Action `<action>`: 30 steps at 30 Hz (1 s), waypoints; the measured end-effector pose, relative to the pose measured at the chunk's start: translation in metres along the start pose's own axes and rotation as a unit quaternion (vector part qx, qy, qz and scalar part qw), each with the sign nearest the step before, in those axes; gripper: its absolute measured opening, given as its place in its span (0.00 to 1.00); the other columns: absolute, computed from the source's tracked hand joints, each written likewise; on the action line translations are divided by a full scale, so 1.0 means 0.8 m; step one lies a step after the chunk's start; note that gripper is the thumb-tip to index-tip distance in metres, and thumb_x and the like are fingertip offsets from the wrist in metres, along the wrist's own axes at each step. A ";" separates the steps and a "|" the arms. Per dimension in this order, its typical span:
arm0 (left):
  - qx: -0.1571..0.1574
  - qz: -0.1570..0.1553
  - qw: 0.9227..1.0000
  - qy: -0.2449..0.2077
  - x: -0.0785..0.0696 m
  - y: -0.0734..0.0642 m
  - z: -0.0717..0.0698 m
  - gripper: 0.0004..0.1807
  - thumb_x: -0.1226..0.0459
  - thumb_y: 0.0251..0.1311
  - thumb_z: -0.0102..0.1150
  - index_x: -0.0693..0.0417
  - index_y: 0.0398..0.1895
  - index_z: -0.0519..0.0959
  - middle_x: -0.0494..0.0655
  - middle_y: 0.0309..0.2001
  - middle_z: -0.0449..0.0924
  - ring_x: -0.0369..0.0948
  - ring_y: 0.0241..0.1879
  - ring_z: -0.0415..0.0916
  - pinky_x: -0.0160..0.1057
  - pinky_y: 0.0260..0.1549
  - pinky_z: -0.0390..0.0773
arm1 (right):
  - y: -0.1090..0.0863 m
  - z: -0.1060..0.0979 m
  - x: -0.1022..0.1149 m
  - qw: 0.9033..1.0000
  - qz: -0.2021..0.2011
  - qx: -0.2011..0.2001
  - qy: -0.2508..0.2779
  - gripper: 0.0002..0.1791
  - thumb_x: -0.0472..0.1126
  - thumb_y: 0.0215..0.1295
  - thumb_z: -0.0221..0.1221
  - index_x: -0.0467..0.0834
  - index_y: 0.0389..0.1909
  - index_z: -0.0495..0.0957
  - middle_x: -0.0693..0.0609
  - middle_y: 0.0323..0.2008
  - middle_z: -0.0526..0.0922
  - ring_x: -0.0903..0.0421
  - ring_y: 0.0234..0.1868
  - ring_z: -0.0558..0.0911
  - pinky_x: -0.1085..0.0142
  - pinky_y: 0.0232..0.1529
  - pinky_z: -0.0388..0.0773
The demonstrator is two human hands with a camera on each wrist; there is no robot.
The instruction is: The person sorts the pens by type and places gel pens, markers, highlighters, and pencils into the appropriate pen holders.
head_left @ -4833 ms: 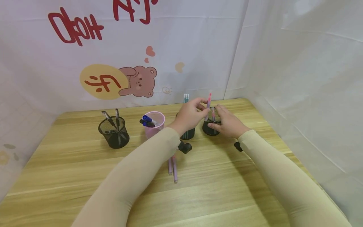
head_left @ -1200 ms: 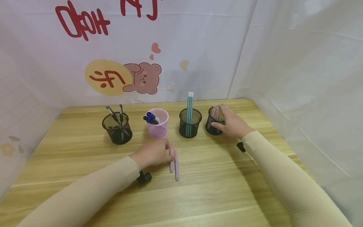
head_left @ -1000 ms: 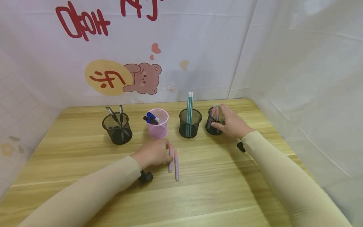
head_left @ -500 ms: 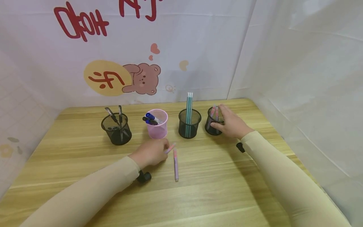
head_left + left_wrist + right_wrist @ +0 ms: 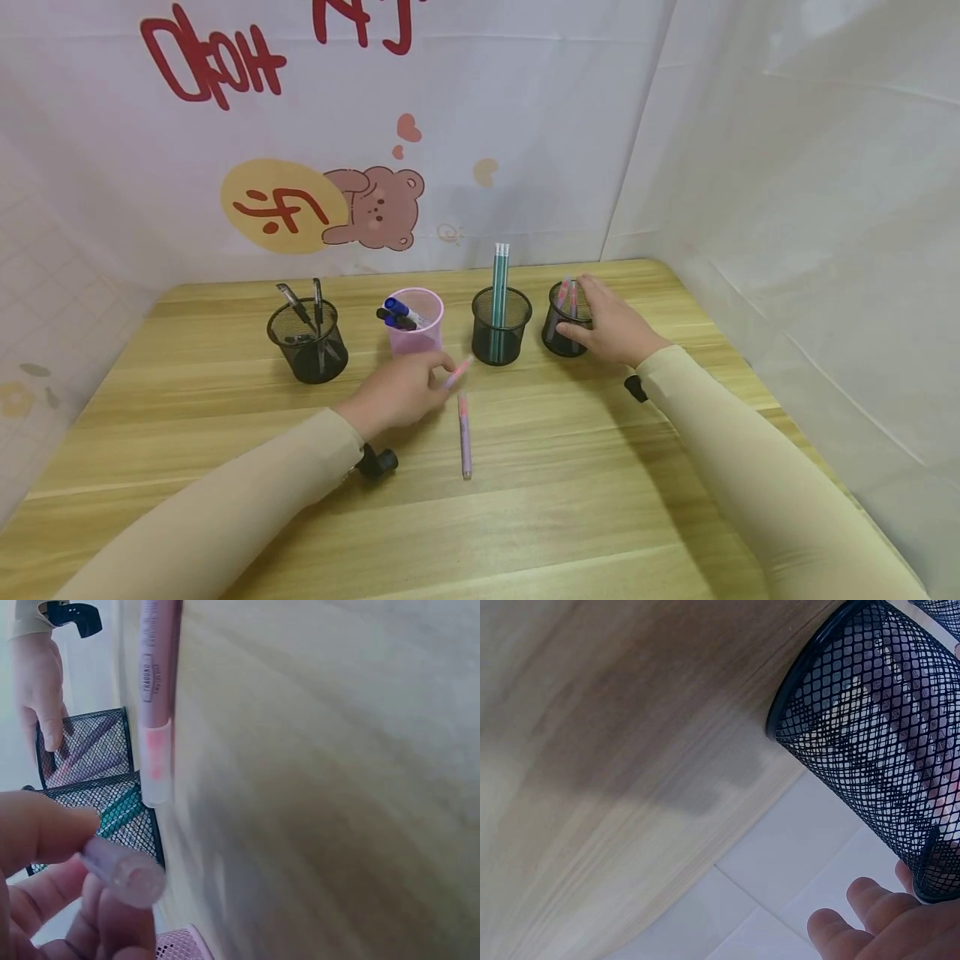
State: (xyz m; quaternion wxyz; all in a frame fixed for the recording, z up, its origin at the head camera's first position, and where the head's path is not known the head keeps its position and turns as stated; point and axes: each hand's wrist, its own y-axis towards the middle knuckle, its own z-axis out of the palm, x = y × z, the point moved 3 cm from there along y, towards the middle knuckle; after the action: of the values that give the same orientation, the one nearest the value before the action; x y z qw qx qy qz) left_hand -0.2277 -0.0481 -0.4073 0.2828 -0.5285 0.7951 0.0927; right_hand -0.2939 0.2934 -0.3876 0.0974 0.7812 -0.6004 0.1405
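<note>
In the head view my left hand (image 5: 401, 387) pinches a purple highlighter (image 5: 459, 372) between thumb and fingers, its pinkish capped end tilted up and to the right. The left wrist view shows this highlighter's blunt end (image 5: 131, 877) poking out of the grip. A second purple highlighter (image 5: 466, 437) lies on the table just right of that hand. My right hand (image 5: 617, 325) holds the rightmost black mesh pen holder (image 5: 566, 343), thumb at its front and fingers along the right of its rim. Two highlighters (image 5: 573, 300) with pinkish ends stand inside.
Left of that holder is a black mesh pen holder (image 5: 498, 348) with green pencils (image 5: 499, 271). A pink mesh holder (image 5: 417, 342) with blue and black markers (image 5: 400, 312) comes next to it. Another black holder (image 5: 315, 362) with black pens (image 5: 318, 302) stands farthest left, before a printed cloth backdrop.
Earlier the left hand put a highlighter into the rightmost holder and came back to the table. It has since picked up another, tilting it and moving slightly away from me. The right hand stays at the holder.
</note>
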 end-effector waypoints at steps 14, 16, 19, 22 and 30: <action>-0.047 0.052 0.996 -0.056 -0.017 0.005 -0.010 0.19 0.61 0.70 0.66 0.39 0.62 0.81 0.39 0.35 0.81 0.37 0.21 0.72 0.35 0.19 0.73 | 0.000 -0.001 0.001 1.000 0.000 -0.002 0.001 0.54 0.62 0.74 0.61 0.36 0.84 0.44 0.33 0.84 0.47 0.32 0.83 0.53 0.34 0.79 0.55; -0.048 0.056 0.995 -0.070 -0.018 0.006 -0.011 0.19 0.60 0.71 0.65 0.40 0.63 0.80 0.39 0.35 0.82 0.36 0.20 0.72 0.35 0.18 0.73 | 0.000 -0.001 0.000 1.000 0.000 -0.004 0.002 0.54 0.62 0.74 0.61 0.36 0.84 0.45 0.33 0.84 0.47 0.32 0.83 0.53 0.34 0.79 0.56; -0.053 0.065 0.992 -0.089 -0.021 0.008 -0.012 0.19 0.60 0.71 0.65 0.40 0.63 0.80 0.40 0.36 0.82 0.37 0.20 0.73 0.36 0.17 0.75 | 0.000 0.000 -0.001 1.000 -0.001 -0.005 0.002 0.54 0.62 0.74 0.61 0.36 0.84 0.45 0.33 0.84 0.47 0.32 0.83 0.53 0.34 0.79 0.56; -0.059 0.074 0.991 -0.098 -0.023 0.010 -0.014 0.18 0.60 0.71 0.66 0.39 0.62 0.80 0.39 0.36 0.83 0.38 0.23 0.75 0.38 0.19 0.77 | 0.001 0.000 -0.001 1.000 -0.001 -0.006 0.001 0.54 0.63 0.74 0.61 0.36 0.84 0.45 0.33 0.84 0.47 0.32 0.83 0.53 0.34 0.79 0.56; -0.064 0.086 0.987 -0.119 -0.029 0.015 -0.017 0.18 0.59 0.72 0.65 0.37 0.62 0.79 0.39 0.39 0.83 0.40 0.34 0.80 0.40 0.27 0.81 | 0.002 0.002 -0.004 1.000 0.000 -0.006 0.001 0.55 0.64 0.74 0.60 0.37 0.84 0.44 0.34 0.84 0.46 0.32 0.83 0.53 0.34 0.79 0.56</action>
State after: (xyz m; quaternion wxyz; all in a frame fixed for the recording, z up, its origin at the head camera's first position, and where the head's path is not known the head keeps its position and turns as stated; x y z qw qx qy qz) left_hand -0.2370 -0.0307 -0.3856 0.3319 -0.4602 0.7907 0.2297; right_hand -0.2957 0.2952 -0.3901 0.1030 0.7804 -0.6011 0.1381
